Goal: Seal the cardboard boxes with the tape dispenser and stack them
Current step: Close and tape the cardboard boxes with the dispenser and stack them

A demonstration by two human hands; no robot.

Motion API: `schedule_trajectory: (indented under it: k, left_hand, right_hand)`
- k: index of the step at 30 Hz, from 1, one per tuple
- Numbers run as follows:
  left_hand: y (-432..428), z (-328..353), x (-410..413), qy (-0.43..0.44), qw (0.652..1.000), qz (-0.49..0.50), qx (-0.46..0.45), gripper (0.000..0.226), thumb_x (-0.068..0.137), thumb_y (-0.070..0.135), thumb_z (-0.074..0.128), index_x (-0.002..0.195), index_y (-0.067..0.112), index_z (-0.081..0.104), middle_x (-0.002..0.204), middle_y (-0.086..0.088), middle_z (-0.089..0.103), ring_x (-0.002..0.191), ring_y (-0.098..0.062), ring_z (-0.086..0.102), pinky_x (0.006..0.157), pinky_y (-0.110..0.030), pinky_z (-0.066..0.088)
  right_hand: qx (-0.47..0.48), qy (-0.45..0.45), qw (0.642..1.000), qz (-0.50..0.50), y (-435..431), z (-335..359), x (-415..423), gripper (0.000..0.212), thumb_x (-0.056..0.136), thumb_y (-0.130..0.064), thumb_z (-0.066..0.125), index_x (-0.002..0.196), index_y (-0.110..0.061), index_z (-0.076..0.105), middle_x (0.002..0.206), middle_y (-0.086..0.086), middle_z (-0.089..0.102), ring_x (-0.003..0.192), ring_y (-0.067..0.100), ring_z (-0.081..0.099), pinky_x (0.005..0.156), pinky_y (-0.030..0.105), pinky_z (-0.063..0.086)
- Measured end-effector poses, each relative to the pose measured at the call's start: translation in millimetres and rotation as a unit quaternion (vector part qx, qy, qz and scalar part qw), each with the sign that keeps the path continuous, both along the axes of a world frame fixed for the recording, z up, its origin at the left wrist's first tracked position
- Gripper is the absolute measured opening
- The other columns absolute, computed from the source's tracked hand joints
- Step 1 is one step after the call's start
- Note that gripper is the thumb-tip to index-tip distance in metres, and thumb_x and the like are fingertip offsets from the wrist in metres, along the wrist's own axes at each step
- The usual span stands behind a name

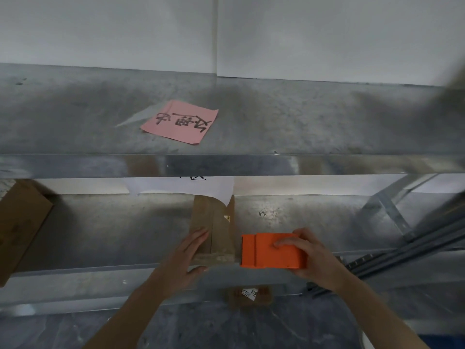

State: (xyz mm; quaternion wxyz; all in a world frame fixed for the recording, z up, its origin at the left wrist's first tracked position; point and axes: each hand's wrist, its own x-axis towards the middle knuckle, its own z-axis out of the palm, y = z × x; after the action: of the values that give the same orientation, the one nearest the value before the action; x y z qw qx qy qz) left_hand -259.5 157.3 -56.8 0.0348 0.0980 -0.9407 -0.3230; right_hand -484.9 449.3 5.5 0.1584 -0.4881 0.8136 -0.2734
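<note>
Galvanised metal shelving (327, 117) fills the view against a white wall, with 2 tiers visible. On the lower tier (113, 230) a large cardboard box (22, 227) sits at the far left edge, well apart from the work. The narrow cardboard box (221, 230) in hand lies at the middle of that tier, its near end at the front lip and its far end under a white sheet of paper (181, 187) hanging from the tier above. Its top shows a lengthwise seam between 2 plain brown flaps, and I see no tape on it, though blur makes that uncertain. The orange tape dispenser (266, 253) sits just beside the box's right side, its mouth facing the box. The right hand (312, 258) grasps the dispenser, fingers wrapped over its top and thumb beneath. The left hand (186, 258) lies flat on the box's left flap, fingers straight, thumb against the near end. The step looks like sealing, about to begin. Next, the dispenser needs to come over the seam while the flat hand keeps the flaps down. A pink handwritten note (180, 122) lies on the upper tier.
</note>
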Motion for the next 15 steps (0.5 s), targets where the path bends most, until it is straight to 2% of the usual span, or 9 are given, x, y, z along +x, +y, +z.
schedule_trajectory:
  k: [3, 6, 9, 11, 13, 15]
  left_hand:
    - [0, -1, -1, 0.009, 1.0, 0.006, 0.012, 0.073, 0.089, 0.044, 0.06, 0.147, 0.041, 0.016, 0.147, 0.04, 0.0, 0.137, 0.015, 0.004, 0.115, -0.024, 0.018]
    - [3, -1, -3, -0.004, 1.0, 0.007, 0.018, 0.074, 0.089, 0.044, 0.06, 0.147, 0.04, 0.015, 0.152, 0.033, 0.004, 0.14, 0.012, 0.005, 0.115, -0.022, 0.016]
    - [6, -1, -10, -0.006, 1.0, 0.014, 0.023, 0.073, 0.09, 0.045, 0.058, 0.149, 0.036, 0.016, 0.155, 0.025, 0.008, 0.143, 0.005, 0.008, 0.118, -0.025, 0.016]
    - [6, -1, -15, 0.009, 0.999, 0.021, 0.024, 0.071, 0.09, 0.041, 0.057, 0.149, 0.032, 0.02, 0.155, 0.024, 0.011, 0.143, 0.004, 0.009, 0.119, -0.029, 0.018]
    - [6, -1, -18, 0.01, 0.999, 0.028, 0.033, 0.07, 0.091, 0.036, 0.06, 0.149, 0.032, 0.021, 0.153, 0.027, 0.011, 0.143, 0.005, 0.01, 0.12, -0.031, 0.019]
    - [6, -2, -19, 0.013, 0.999, 0.028, 0.029, 0.069, 0.09, 0.038, 0.058, 0.148, 0.033, 0.02, 0.152, 0.032, 0.009, 0.142, 0.005, 0.01, 0.12, -0.033, 0.02]
  right_hand:
    - [0.007, 0.009, 1.0, 0.005, 17, 3, -4, 0.065, 0.068, -0.04, 0.078, 0.123, -0.059, 0.049, 0.125, -0.02, 0.035, 0.113, 0.002, 0.046, 0.087, 0.015, 0.043]
    - [0.032, 0.02, 0.999, 0.012, 25, 6, -13, 0.067, 0.067, -0.044, 0.075, 0.125, -0.062, 0.046, 0.127, -0.021, 0.032, 0.115, 0.012, 0.045, 0.088, 0.024, 0.045]
    - [0.045, 0.047, 0.998, 0.014, 20, 10, -26, 0.08, 0.068, -0.031, 0.083, 0.122, -0.071, 0.04, 0.124, -0.015, 0.034, 0.116, 0.017, 0.041, 0.091, 0.032, 0.044]
    - [0.062, 0.057, 0.996, 0.022, 15, 14, -32, 0.087, 0.069, -0.025, 0.084, 0.121, -0.075, 0.035, 0.125, -0.01, 0.033, 0.116, 0.017, 0.037, 0.093, 0.031, 0.04]
    - [0.071, 0.06, 0.995, 0.027, 13, 17, -37, 0.089, 0.069, -0.023, 0.084, 0.122, -0.075, 0.034, 0.124, -0.009, 0.033, 0.116, 0.017, 0.037, 0.095, 0.031, 0.039]
    - [0.081, 0.057, 0.995, 0.028, 14, 15, -40, 0.088, 0.069, -0.024, 0.082, 0.122, -0.075, 0.034, 0.124, -0.009, 0.032, 0.116, 0.018, 0.037, 0.096, 0.031, 0.039]
